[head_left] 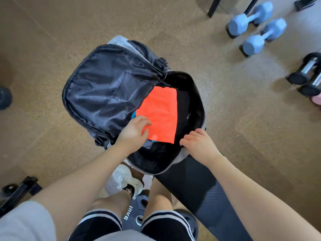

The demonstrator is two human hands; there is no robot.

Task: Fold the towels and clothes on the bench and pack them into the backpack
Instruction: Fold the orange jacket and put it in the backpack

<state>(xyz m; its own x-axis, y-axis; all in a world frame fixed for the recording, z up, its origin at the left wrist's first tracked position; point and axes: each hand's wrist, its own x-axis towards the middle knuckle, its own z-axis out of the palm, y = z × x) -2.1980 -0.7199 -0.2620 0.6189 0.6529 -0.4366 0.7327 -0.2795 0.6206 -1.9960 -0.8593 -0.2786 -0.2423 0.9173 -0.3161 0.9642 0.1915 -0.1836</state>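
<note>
A grey and black backpack [196,94] lies on the floor with its front flap [107,87] thrown wide to the left. Inside it rests a folded orange cloth [161,112], with a bit of blue fabric [133,115] showing under its left edge. My left hand [133,131] holds the cloth's near left corner, thumb on top and fingers curled over it. My right hand [198,145] grips the backpack's near right rim, fingers curled over the edge.
A black bench pad [199,185] runs from the bag toward the lower right. Two blue dumbbells [257,26] and black dumbbells [305,73] lie on the floor at the right. My white shoe [125,180] stands just below the bag. A dark weight [5,98] sits at the left edge.
</note>
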